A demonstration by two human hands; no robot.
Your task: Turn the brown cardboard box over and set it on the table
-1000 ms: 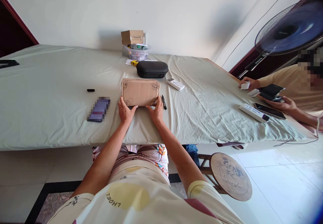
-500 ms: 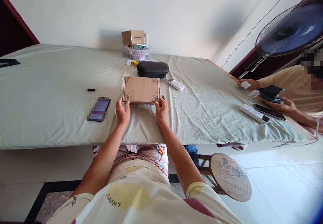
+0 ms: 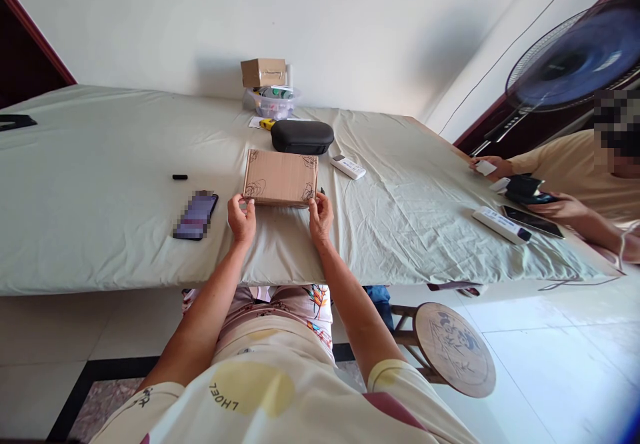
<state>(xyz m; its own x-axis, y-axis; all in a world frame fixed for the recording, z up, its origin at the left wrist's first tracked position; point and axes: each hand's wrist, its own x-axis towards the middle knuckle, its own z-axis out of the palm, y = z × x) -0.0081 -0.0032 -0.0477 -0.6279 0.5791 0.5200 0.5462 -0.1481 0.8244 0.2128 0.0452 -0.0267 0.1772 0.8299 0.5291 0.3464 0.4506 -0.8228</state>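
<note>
Compared with a second ago, the cardboard box (image 3: 281, 176) lies slightly farther from the near edge of the cloth-covered surface (image 3: 125, 164) and shows its front side; the thumbs, which then pointed inward along its near side, now sit at its near corners; the left hand (image 3: 243, 219) grips the near left corner, and the right hand (image 3: 321, 219) grips the near right one; whether the box's underside touches the cloth, I cannot tell; the pen (image 3: 323, 191), in plain sight then, is now mostly hidden behind the right hand; over on the right, a co-worker (image 3: 580, 171) has lowered a dark folded item (image 3: 527, 189) a little since half a second ago.

The near edge of the surface runs just in front of the person, under both forearms; beyond the box, room is tight, with a black case (image 3: 302, 137) close behind it and a white gadget (image 3: 349, 167) near its far right corner; leftward, a strip of cloth separates the left hand from a phone (image 3: 197, 215), with a small black cap (image 3: 180, 177) beyond that; rightward, a wide wrinkled stretch gives room before the co-worker's things.
</note>
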